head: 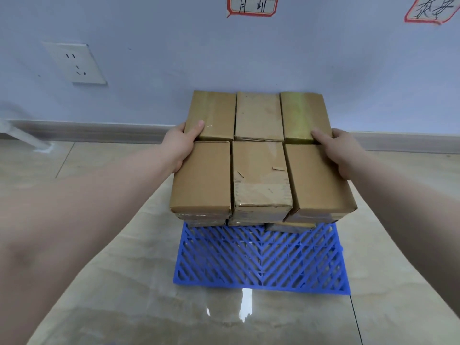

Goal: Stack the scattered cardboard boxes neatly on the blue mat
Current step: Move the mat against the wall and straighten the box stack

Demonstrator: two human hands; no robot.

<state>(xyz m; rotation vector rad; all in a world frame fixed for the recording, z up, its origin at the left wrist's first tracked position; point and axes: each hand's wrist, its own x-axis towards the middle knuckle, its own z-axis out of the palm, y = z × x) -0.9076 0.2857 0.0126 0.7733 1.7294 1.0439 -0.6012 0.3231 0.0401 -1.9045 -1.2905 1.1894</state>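
because the boxes (261, 155) sit several layers high on the far part of the mat (261, 260), a sideways push from one hand only could make the upper layer slide or turn, i think. the top layer shows six boxes in two rows of three, close together but with small gaps and edges not fully in line; the front right box sticks out a little past the ones under it, so it could slip off if the squeezing is uneven. the left hand (181, 145) presses the left side of the stack at the seam between the two rows, thumb lying on top of the back left box. the right hand (341, 153) does the same on the right side, one finger resting on the back right box. whether the other fingers curl around the sides i cannot tell, they are hidden. the front half of the mat is a blue open grid. it lies on a glossy beige tiled floor (124, 282) that reflects light, so the mat itself might slide when pushed. behind is a pale wall (174, 46) with a socket (76, 63), a baseboard and two red-framed labels (252, 5).
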